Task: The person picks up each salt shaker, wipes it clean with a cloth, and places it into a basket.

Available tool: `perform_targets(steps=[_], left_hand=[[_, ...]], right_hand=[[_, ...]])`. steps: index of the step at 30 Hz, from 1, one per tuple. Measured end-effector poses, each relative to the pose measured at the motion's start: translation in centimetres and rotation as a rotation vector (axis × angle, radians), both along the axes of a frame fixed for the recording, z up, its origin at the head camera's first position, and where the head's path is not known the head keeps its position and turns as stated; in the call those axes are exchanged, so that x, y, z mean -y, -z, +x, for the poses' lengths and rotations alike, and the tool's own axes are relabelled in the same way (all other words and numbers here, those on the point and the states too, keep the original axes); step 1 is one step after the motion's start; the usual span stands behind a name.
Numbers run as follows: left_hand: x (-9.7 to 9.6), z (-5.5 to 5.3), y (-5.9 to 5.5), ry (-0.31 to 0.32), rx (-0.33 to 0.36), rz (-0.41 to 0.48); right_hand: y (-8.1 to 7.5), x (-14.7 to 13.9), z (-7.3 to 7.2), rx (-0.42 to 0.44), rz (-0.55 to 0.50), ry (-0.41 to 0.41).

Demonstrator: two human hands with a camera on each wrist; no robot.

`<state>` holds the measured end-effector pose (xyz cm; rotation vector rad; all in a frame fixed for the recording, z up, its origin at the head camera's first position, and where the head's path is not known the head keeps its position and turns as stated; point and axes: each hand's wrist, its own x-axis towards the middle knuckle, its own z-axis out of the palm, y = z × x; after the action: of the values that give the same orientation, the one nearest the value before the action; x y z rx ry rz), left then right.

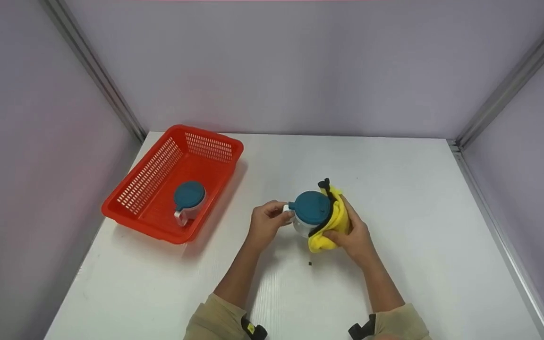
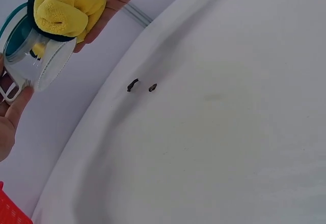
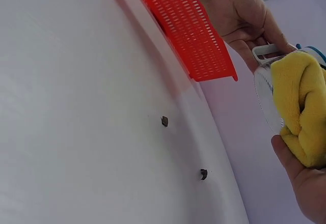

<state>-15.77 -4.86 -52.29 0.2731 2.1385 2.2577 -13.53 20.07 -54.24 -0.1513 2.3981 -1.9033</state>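
A clear glass jar [image 2: 47, 63] with a teal lid [image 1: 312, 208] and a white handle [image 3: 266, 52] is held up between both hands, above the table. My left hand [image 1: 267, 225] pinches the handle with thumb and fingers. Around the jar's right side my right hand [image 1: 354, 236] grips a folded yellow cloth [image 1: 331, 229] with a dark edge, pressing it to the glass. In the left wrist view the cloth [image 2: 69, 14] bunches against the jar's side, with the jar's base tilted into view. Part of the jar is hidden behind the cloth.
A red plastic basket [image 1: 225, 198] stands on the left of the white table [image 1: 418, 212]. Inside it is another jar [image 1: 190, 200] with a teal lid. Small dark bits [image 2: 133, 85] lie on the table below the hands. Pale walls enclose the table's back and sides.
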Motion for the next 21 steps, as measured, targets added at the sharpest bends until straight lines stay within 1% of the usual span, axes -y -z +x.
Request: perform_targets(steps=[3,9,13,16,21], left_hand=[[0.3,0.0,-0.4,0.019,0.002,-0.007],[1.1,-0.4,-0.7,0.118,-0.009,-0.012],[1.6,-0.7,-0.4,0.194,0.017,-0.011],[1.8,-0.9,0.0,0.253,0.029,0.004],[1.9,-1.4,0.3,0.340,0.018,0.033]], right_hand=[[0.0,0.1,0.0,0.025,-0.015,-0.017],[-0.1,-0.6,-0.4,0.087,-0.090,-0.095],[0.0,-1.3,-0.7,0.124,-0.115,-0.176],[-0.1,-1.7,-1.0,0.136,-0.111,-0.244],[-0.2,-2.2,-1.6,0.137,-0.125,-0.357]])
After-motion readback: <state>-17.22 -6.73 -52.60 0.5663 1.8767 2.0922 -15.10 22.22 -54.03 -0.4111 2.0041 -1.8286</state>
